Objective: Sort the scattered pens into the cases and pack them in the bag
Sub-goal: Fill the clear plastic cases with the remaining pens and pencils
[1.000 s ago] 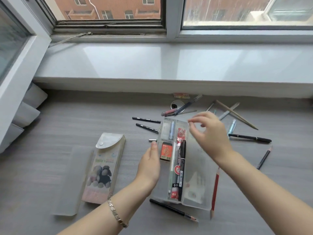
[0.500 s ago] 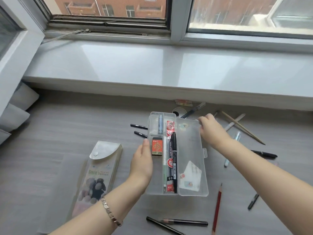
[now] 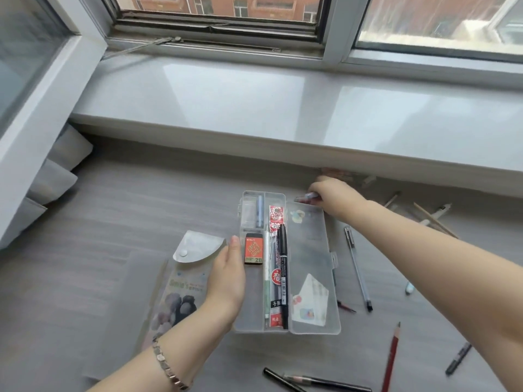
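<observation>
A clear plastic pencil case point(image 3: 308, 250) lies open on the grey surface, with a black marker point(image 3: 283, 275), a red refill pack, a white pen and an orange 2B lead box point(image 3: 254, 248) in its left half. My left hand point(image 3: 227, 281) grips the case's left edge. Beyond the case's far right corner, my right hand point(image 3: 336, 198) is closed on a pinkish pen point(image 3: 305, 197). A soft pouch case point(image 3: 184, 278) with a snap flap lies to the left. Loose pens and pencils lie to the right and in front: a clear pen point(image 3: 358, 267), a red pencil point(image 3: 392, 360).
A glossy grey window sill point(image 3: 254, 108) runs along the back, with a small packet under its lip. Wooden sticks and pens point(image 3: 430, 219) lie at the far right. Dark pencils point(image 3: 311, 380) lie at the near edge. Light cushions point(image 3: 53, 176) sit at the left.
The view has moved forward and the case sits nearer me. My right hand went from above the case to the far right corner and closed on a pen there. My left hand stays on the case.
</observation>
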The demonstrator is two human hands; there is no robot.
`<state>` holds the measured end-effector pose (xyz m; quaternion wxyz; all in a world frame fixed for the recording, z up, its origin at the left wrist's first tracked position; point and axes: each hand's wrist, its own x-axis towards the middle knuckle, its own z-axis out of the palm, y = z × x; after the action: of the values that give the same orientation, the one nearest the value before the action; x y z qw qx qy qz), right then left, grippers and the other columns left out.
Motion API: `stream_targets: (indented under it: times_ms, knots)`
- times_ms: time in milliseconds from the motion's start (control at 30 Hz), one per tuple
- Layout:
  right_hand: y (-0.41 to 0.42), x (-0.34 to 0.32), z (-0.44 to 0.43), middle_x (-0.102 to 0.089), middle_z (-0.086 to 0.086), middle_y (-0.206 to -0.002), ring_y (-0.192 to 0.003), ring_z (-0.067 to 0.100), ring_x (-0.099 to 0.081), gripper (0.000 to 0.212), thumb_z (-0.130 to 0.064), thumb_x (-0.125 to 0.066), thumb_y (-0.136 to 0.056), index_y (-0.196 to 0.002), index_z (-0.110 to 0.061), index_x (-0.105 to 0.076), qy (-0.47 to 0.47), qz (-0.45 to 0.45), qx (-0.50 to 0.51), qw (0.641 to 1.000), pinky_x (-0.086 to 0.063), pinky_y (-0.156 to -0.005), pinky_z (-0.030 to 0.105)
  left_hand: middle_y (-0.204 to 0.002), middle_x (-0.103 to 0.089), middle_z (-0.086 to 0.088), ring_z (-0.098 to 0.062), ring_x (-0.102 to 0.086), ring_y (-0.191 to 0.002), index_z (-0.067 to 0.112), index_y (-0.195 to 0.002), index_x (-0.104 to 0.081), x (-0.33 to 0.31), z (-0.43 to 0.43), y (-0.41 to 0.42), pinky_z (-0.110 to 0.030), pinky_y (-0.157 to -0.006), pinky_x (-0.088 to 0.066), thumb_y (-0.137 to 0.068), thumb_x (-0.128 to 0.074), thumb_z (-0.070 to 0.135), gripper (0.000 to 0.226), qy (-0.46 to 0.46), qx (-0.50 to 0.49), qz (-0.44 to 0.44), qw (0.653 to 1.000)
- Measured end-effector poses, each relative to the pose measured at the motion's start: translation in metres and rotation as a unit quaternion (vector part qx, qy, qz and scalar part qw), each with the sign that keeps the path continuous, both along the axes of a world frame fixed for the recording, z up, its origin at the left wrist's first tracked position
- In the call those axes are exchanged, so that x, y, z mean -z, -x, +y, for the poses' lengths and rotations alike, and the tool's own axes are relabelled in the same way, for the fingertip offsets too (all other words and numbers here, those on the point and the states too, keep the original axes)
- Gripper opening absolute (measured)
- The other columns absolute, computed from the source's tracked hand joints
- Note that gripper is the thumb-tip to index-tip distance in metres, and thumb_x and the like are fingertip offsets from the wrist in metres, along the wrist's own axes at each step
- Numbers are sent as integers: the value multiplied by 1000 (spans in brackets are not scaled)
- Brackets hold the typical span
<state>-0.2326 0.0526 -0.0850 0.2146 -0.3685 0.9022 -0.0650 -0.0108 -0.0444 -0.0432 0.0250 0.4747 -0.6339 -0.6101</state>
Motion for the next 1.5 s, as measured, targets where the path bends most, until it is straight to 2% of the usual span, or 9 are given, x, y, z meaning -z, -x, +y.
stream_targets:
  times_ms: [133, 233, 367, 433, 600, 933, 1100, 1333, 1500]
  knots:
    - [-15, -26, 7, -56, 7, -111, -103, 30, -55, 29, -13, -45, -93, -120, -7, -51, 194, 16, 192, 962, -41, -87, 31, -95, -49, 19, -2, -40, -103, 29, -98, -48, 0, 5, -1, -20, -91, -26, -100, -24, 39, 26, 5, 20, 3, 1000]
    - [-50, -68, 9, -49, -14, -78, -74, 8, -50, 37, -10, -45, -89, -125, -18, -45, 328, -99, 252, 905, -41, -74, 15, -88, -54, 20, -4, -48, -93, 24, -96, -55, 2, 16, -2, -21, -79, -35, -98, -28, 45, 34, 0, 52, 10, 999]
    - [-103, -81, 11, -52, -1, -69, -66, 18, -51, 11, -19, -51, -89, -88, -13, -61, 285, -107, 218, 927, -45, -64, 25, -78, -52, 8, -4, -45, -71, 15, -87, -53, 2, 37, 0, -14, -65, -32, -95, -33, 47, 38, 28, 83, 1, 996]
    - [-116, -77, 13, -50, 3, -67, -70, 27, -49, 27, -21, -48, -90, -64, -15, -49, 240, -55, 226, 943, -39, -61, 31, -81, -58, 3, -9, -49, -75, 11, -87, -57, 1, 47, -1, -15, -67, -35, -95, -34, 47, 44, 33, 91, 6, 995]
    - [-131, -76, 23, -59, 10, -109, -102, 31, -56, 31, -31, -39, -95, -110, -13, -59, 96, 74, 210, 970, -42, -79, 35, -83, -62, 3, -3, -51, -74, 9, -94, -61, -4, 70, -10, -12, -65, -36, -96, -35, 44, 43, 34, 90, 12, 995]
    - [-156, -90, 56, -38, 10, -121, -95, 18, -44, 48, -15, -32, -97, -143, -9, -21, 225, -101, 255, 935, -28, -75, 20, -78, -60, 2, -4, -49, -68, 6, -93, -61, -3, 75, -22, -15, -64, -36, -96, -35, 44, 46, 58, 97, 5, 994]
    - [-163, -89, 55, -40, 12, -128, -105, 27, -52, 44, -9, -40, -93, -137, -8, -32, 160, -16, 213, 964, -28, -68, 19, -87, -66, -1, -5, -53, -74, 9, -94, -62, -3, 84, -23, -18, -67, -39, -95, -37, 46, 45, 35, 105, 19, 994]
    - [-169, -84, 55, -55, 6, -106, -88, 17, -57, 27, -10, -66, -81, -108, -3, -65, 317, -6, 186, 930, -51, -85, 32, -90, -68, 2, -7, -58, -82, 13, -93, -61, -7, 85, -25, -25, -75, -43, -94, -37, 47, 41, 22, 104, 40, 994]
    - [-168, -75, 61, -59, 15, -107, -93, 26, -62, 30, -13, -55, -81, -104, 2, -65, 299, 53, 102, 947, -48, -83, 27, -88, -68, 4, -5, -60, -83, 15, -91, -62, -5, 79, -24, -21, -71, -44, -94, -38, 46, 39, 25, 116, 43, 992]
